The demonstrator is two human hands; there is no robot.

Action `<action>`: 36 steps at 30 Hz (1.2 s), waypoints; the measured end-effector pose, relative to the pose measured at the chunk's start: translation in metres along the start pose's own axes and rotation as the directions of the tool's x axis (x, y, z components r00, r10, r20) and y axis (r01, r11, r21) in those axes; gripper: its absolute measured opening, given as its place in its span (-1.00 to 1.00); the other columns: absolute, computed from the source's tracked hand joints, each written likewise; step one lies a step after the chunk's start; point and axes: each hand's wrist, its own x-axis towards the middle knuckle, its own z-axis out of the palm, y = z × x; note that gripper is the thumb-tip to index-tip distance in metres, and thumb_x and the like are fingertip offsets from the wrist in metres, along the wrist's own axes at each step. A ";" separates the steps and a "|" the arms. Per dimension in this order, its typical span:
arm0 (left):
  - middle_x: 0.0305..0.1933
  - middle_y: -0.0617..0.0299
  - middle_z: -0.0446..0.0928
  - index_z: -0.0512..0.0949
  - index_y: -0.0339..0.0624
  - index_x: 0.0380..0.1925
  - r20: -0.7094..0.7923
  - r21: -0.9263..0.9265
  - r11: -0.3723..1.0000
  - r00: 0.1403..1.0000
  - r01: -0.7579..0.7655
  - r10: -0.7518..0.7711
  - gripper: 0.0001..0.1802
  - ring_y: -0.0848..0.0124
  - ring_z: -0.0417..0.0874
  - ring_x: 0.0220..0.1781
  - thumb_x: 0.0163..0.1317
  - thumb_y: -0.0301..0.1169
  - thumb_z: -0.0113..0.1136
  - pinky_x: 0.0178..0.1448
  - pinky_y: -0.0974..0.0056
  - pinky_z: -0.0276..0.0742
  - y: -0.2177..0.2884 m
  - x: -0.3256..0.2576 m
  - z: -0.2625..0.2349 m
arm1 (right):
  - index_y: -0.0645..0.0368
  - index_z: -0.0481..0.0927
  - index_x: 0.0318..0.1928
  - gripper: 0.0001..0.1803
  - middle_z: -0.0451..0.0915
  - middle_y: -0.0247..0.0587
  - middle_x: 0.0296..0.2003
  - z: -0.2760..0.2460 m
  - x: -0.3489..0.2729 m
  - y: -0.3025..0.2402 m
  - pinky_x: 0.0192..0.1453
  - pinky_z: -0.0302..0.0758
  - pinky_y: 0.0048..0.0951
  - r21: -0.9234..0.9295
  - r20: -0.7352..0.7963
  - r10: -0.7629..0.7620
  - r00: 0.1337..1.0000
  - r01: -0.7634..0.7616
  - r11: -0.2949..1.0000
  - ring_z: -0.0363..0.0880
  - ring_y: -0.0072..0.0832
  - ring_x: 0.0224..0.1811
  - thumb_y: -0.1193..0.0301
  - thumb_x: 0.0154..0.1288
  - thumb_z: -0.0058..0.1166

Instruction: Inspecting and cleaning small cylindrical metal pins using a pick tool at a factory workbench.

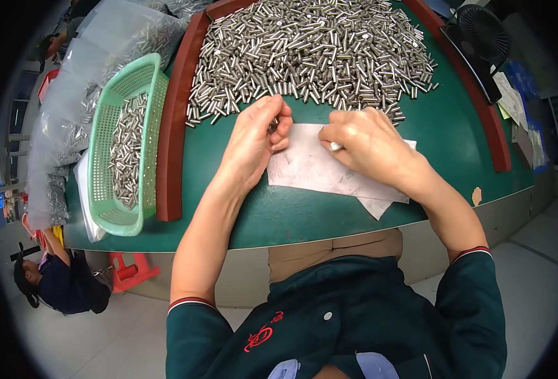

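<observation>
My left hand (257,136) is closed in a loose curl at the near edge of a big heap of short metal pins (317,50). Between its fingers a little dark metal shows, which looks like pins (272,125). To its right, my right hand (370,142) is closed, its fingers bent inward. A small pale, rounded tip (336,146) sticks out of that grip; what it belongs to is hidden. Below and between both hands a stained whitish cloth (310,161) lies flat on the green tabletop (272,215).
Red-brown rails (179,126) (468,82) border the heap. Left of them stands a green plastic basket (146,189) holding more pins, beside filled clear bags (70,107). At right are a black fan (481,38) and papers (509,95). Another person (64,278) is at lower left.
</observation>
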 end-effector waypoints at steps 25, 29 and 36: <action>-0.68 0.45 0.22 0.37 -0.17 -0.53 0.025 0.229 0.969 0.996 -0.093 0.090 -0.76 0.69 0.10 -0.68 0.25 -0.29 -0.10 -0.62 0.55 0.03 -0.009 0.001 0.010 | 0.35 0.47 -0.57 -0.70 0.42 0.17 -0.60 0.077 -0.493 -0.085 -0.40 0.36 -0.17 -0.418 -0.197 0.978 0.062 -0.908 -0.027 0.48 -0.04 -0.49 0.30 0.04 0.01; -0.67 0.42 0.26 0.38 -0.18 -0.60 0.045 0.158 0.983 0.996 -0.088 0.082 -0.71 0.68 0.13 -0.70 0.24 -0.27 -0.08 -0.65 0.54 0.03 -0.012 0.001 0.003 | 0.32 0.49 -0.46 -0.81 0.46 0.11 -0.55 0.000 -0.355 -0.060 -0.35 0.39 -0.32 -0.024 -0.477 0.877 0.060 -0.998 0.055 0.48 -0.12 -0.48 0.41 0.05 -0.02; -0.73 0.44 0.27 0.46 -0.30 -0.59 0.197 0.655 0.640 0.908 -0.402 0.369 -0.72 0.66 0.18 -0.65 0.14 -0.30 0.07 -0.59 0.46 0.10 -0.014 -0.002 0.015 | 0.23 0.52 -0.48 -0.89 0.52 -0.15 -0.61 -0.072 -0.139 -0.039 -0.56 0.36 -0.51 0.058 -0.401 0.556 0.728 -0.586 0.809 0.50 -0.39 -0.64 0.46 0.00 0.14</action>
